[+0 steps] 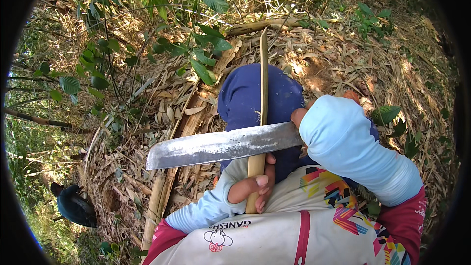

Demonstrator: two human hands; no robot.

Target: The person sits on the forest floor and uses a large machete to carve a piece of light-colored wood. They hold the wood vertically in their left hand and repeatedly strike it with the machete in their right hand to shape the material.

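A long, pale split-bamboo strip (264, 78) stands lengthwise in front of my body, its far end tapering. My left hand (252, 189) wraps its near end, with the thumb and fingers closed round it. Across the strip, just beyond that hand, lies the wide worn blade of a machete (216, 146), its squared tip to the left. My right hand (299, 116) is at the machete's right end, closed on the grip, which the light-blue sleeve (338, 127) mostly hides. Behind the strip is my knee in dark-blue cloth (240, 93).
Dry leaves (319, 54) cover the ground. A long split-bamboo piece (159, 194) lies on the left, running away from me. Leafy green stems (203, 51) rise at the far left. A dark rounded thing (76, 206), unclear in kind, is at the left edge.
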